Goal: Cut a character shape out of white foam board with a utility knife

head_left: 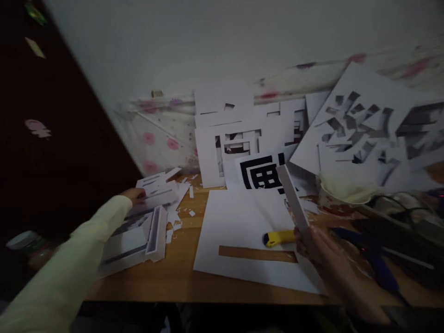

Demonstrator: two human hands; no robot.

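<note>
- One white strip (pixel 294 199) is gripped in the right hand (pixel 315 245), tilted; lowering the hand could knock the yellow cutter (pixel 280 237) beside its fingers.
- Glue gun (pixel 378 263), right: red light suggests power; forearm contact could burn.
- Left hand (pixel 137 196), left side, at the white pieces (pixel 161 195): a careless pull could scatter them.
- Left hand's grip: cannot tell; fingers are dim.
- Cutter's rear end is hidden; whether the right hand also holds it: cannot tell.
</note>
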